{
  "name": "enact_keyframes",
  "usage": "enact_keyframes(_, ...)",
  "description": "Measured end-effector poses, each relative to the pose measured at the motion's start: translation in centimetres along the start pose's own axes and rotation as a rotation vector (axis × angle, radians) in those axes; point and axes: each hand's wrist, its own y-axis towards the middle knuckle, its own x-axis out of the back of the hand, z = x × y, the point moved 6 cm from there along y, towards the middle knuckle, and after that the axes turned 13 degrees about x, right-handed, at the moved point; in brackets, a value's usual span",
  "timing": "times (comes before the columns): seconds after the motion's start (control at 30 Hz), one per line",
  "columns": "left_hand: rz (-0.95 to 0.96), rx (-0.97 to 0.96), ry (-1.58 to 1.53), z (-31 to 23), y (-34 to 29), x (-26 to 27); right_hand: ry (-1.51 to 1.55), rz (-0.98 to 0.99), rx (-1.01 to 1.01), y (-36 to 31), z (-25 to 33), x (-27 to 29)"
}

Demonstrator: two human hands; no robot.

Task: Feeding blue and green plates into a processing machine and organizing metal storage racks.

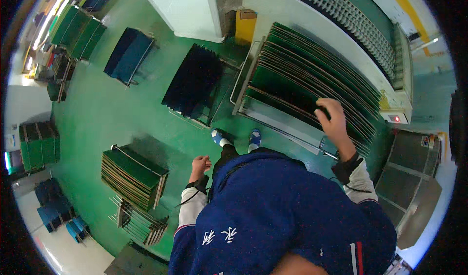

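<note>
My right hand (334,120) is raised over the near right part of a rack of green boards (297,87). Its thumb and fingers are bent but apart, and nothing shows between them. The boards stand on edge in a close row, with a wider dark gap toward the near side. I cannot tell whether my fingertips touch a board. Low at my left side hangs my left hand (200,165), its fingers loosely bent, with nothing visible in them. It is apart from every rack.
Beyond my feet stands a cart of dark panels (192,82). A stack of green boards (134,175) sits at the left, beside a slatted metal rack (139,221). A machine with a roller conveyor (346,24) borders the board rack. Grey metal panels (407,172) stand at the right.
</note>
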Motion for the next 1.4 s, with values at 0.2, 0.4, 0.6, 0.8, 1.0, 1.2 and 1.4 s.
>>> enact_keyframes(0.2,0.008,0.001,-0.034,1.2,0.6,-2.7,0.036,0.227,0.064,-4.8,3.0,0.1)
enact_keyframes(0.4,-0.034,-0.017,0.036,0.3,0.5,-5.0,-0.023,0.276,0.124,-7.7,2.9,-0.1)
enact_keyframes(0.6,-0.019,-0.034,-0.034,0.0,-0.7,-6.9,0.026,0.260,-0.041,-9.4,0.6,-1.3)
enact_keyframes(0.8,-0.076,-0.058,0.022,2.1,1.6,-5.6,-0.093,0.346,-0.102,-11.9,-4.2,-4.7)
enact_keyframes(1.0,-0.021,-0.058,-0.064,2.5,2.7,-4.2,-0.156,0.426,-0.196,-11.5,-6.6,-6.4)
enact_keyframes(1.2,0.027,-0.029,-0.043,-0.3,2.5,-4.0,-0.205,0.444,-0.258,-10.6,-6.8,-5.7)
enact_keyframes(1.4,0.165,-0.070,-0.117,-3.0,3.9,-3.5,-0.218,0.404,-0.304,-10.8,-5.2,-5.3)
